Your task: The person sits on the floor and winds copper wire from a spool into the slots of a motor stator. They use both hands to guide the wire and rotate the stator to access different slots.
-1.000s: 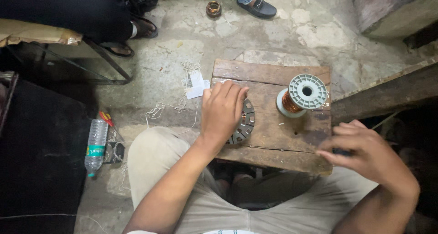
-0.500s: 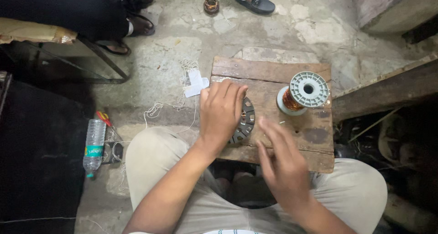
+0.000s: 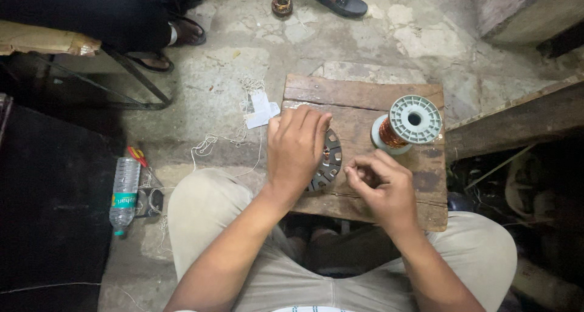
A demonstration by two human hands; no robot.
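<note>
Cracked concrete floor (image 3: 231, 74), worn wooden board (image 3: 365, 99), dark metal frame (image 3: 140, 87), dim light
</note>
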